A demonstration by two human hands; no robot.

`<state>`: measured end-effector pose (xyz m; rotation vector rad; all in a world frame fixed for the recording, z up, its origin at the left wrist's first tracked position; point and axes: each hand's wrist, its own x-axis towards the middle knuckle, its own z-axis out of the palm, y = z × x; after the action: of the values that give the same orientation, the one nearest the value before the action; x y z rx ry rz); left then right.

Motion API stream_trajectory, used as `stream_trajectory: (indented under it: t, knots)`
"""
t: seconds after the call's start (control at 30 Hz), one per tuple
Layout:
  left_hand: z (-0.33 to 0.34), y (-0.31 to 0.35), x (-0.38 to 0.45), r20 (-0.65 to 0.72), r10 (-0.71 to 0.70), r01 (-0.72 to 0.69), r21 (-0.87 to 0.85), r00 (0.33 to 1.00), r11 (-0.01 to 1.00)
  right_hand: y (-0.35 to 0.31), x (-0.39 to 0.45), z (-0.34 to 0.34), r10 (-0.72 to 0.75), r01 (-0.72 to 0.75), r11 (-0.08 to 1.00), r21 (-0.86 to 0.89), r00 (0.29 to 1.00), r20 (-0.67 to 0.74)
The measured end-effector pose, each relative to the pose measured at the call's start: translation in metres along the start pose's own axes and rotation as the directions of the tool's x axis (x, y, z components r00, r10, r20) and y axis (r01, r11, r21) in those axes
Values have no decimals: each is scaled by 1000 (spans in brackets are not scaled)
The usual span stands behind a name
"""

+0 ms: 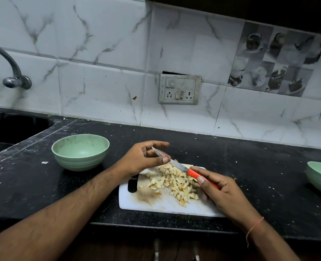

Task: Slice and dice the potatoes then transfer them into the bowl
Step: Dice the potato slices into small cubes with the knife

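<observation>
A heap of diced potato [176, 182] lies on a white cutting board [146, 203] at the counter's front. My right hand [222, 191] grips the red handle of a small knife [180, 166], held just above the dice with its blade pointing up-left. My left hand [146, 157] pinches the blade near its middle between thumb and fingers. An empty pale green bowl [80, 151] stands to the left of the board, close to my left wrist.
A second green bowl [320, 178] sits at the right edge of the black counter [250, 166]. A sink [9, 132] and a tap [14, 80] are at the far left. A switch socket [180, 89] is on the tiled wall behind.
</observation>
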<state>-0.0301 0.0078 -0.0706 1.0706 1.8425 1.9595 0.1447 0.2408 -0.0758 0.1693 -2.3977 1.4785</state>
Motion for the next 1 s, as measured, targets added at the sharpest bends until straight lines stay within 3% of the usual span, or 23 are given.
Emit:
stream_trajectory:
  t: [0.27, 0.67, 1.0]
  knots:
    - [3, -6, 0, 2, -7, 7, 72, 1000, 997, 8, 4, -1, -45, 45, 999, 24, 999, 13]
    - [5, -10, 3, 20, -30, 29, 17, 999, 999, 8, 5, 1, -31, 28, 994, 108, 999, 26]
    - [2, -14, 4, -3, 25, -24, 163, 1000, 986, 16, 8, -5, 41, -1, 963, 269, 989, -145]
